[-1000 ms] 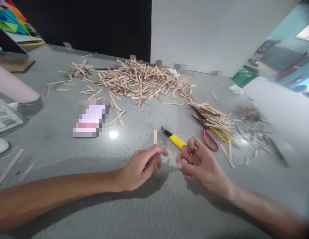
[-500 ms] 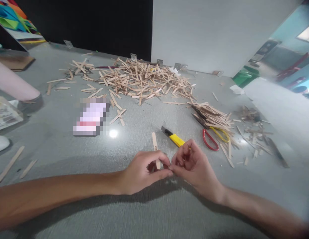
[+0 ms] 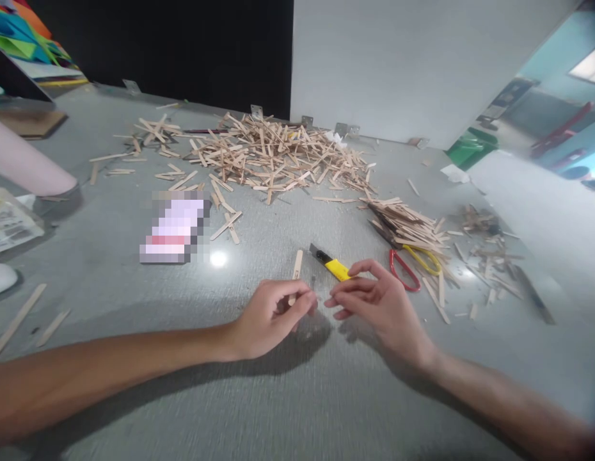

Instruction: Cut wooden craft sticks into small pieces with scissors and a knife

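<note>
My left hand (image 3: pixel 278 317) is closed, thumb against the curled fingers, around the lower part of a wooden craft stick (image 3: pixel 298 261). The stick's upper end points away from me and bears a small dark rectangular mark. To its right, my right hand (image 3: pixel 372 301) hovers with fingers half bent and apart, and I see nothing in them. Just beyond that hand lies a yellow and black utility knife (image 3: pixel 334 267), its blade pointing away and left. The right index finger comes close to the knife's handle; whether they touch I cannot tell.
A big heap of craft sticks (image 3: pixel 273 153) lies at the back. Scissors (image 3: pixel 404 269) with red and yellow handles rest against a stick pile (image 3: pixel 412 224) on the right. At the left are a blurred-out phone (image 3: pixel 175 230), a pink cylinder (image 3: pixel 29 160) and a white mouse-like object (image 3: pixel 0 278).
My fingertips, together before, have come apart. The left hand has shifted slightly left and away from me, and the stick now tilts right. The right-hand fingers have opened out.
</note>
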`<state>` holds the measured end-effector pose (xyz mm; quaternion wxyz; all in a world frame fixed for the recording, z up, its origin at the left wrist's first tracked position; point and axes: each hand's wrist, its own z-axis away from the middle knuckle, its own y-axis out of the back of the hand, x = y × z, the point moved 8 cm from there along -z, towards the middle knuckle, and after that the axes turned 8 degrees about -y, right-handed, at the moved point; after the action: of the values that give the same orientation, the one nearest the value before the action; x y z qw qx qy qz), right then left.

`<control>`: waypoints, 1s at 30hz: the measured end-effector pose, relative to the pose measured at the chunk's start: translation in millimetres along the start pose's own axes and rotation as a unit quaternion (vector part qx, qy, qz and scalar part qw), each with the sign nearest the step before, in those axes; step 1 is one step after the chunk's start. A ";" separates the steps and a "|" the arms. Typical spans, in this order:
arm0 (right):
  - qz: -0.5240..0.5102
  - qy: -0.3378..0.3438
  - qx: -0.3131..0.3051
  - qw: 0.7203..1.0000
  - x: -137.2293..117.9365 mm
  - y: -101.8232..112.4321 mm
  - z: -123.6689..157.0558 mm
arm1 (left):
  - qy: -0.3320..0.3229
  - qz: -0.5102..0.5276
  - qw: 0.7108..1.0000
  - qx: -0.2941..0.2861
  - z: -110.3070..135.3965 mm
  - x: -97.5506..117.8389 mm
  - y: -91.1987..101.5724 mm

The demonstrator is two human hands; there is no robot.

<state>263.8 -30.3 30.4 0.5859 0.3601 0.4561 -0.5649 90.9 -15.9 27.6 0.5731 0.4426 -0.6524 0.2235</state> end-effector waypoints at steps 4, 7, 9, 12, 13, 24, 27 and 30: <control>-0.080 -0.055 -0.008 0.995 -3.1 6.3 -4.1 | -0.023 -0.023 0.999 0.007 -1.3 -4.5 5.6; -0.098 -0.057 -0.015 0.993 -7.8 5.7 -1.3 | -0.031 -0.020 0.999 0.009 -1.3 -8.5 5.5; -0.100 -0.057 -0.019 0.993 -9.6 4.3 1.2 | -0.024 -0.012 1.000 0.010 -1.4 -11.7 4.1; -0.101 -0.058 -0.016 0.993 -9.8 4.1 2.9 | -0.021 0.002 1.000 0.009 -1.6 -13.9 1.6; -0.102 -0.057 -0.013 0.993 -9.6 4.5 2.9 | -0.025 0.010 1.000 0.008 -1.5 -13.9 1.0; -0.073 -0.044 -0.010 0.996 -9.0 4.8 2.1 | -0.096 0.028 0.990 0.096 4.3 -19.9 12.8; 0.018 0.007 0.000 1.000 -13.7 9.5 -0.2 | -0.086 0.044 0.990 0.098 3.4 -24.0 12.5; 0.258 0.144 0.029 0.955 -30.5 13.5 -3.5 | -0.060 0.054 0.991 0.103 2.7 -25.8 12.1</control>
<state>278.4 -15.4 56.7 0.6290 0.5598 0.4105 -0.3499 78.1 -3.6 5.2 0.4718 0.4757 -0.6820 0.2932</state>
